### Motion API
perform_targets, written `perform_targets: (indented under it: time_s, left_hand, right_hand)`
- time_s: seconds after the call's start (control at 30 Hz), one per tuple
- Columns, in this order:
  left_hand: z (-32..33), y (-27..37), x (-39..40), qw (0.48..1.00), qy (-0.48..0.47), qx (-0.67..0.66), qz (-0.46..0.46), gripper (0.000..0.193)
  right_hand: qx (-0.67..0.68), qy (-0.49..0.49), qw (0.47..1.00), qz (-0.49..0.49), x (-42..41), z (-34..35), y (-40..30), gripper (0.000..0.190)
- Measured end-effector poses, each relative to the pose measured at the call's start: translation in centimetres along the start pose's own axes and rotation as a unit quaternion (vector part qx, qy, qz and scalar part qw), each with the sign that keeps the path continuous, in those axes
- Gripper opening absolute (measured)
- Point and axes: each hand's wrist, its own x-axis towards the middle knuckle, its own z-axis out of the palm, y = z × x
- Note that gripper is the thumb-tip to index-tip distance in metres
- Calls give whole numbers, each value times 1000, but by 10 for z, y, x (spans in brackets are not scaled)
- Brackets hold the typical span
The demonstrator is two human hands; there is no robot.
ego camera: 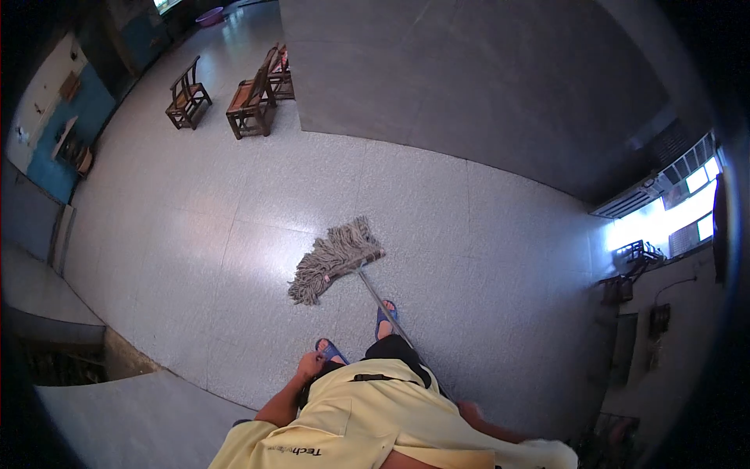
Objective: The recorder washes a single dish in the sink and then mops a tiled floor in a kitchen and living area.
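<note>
A string mop with a grey-brown yarn head lies spread on the tiled floor in front of my feet. Its thin metal handle runs back past my right slipper and along my right side. My right hand is low at my right hip, by the upper part of the handle; the apron and blur hide its fingers, so its grip cannot be made out. My left hand hangs beside my left thigh above the left slipper, away from the mop, fingers loosely curled, with no object visible in it.
Small wooden chairs stand at the upper left, close to the corner of a large grey panel. A pink basin sits far back. Grey surfaces and an opening are at the lower left. More chairs stand by the bright doorway at right.
</note>
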Motion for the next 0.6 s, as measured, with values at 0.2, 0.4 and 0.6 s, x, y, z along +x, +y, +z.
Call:
perform_targets:
  time_s: [0.2, 0.4, 0.6]
  left_hand:
    - [20, -19, -18, 984, 57, -84, -144, 27]
    - [40, 23, -2, 966, 172, -127, -145, 22]
    - [34, 94, 25, 945, 233, -215, -81, 20]
  right_hand:
    - [-51, 74, 965, -247, 201, -77, -23, 31]
    - [57, -20, 953, -297, 288, -204, -256, 27]
    - [-32, -48, 968, -245, 415, -222, -399, 25]
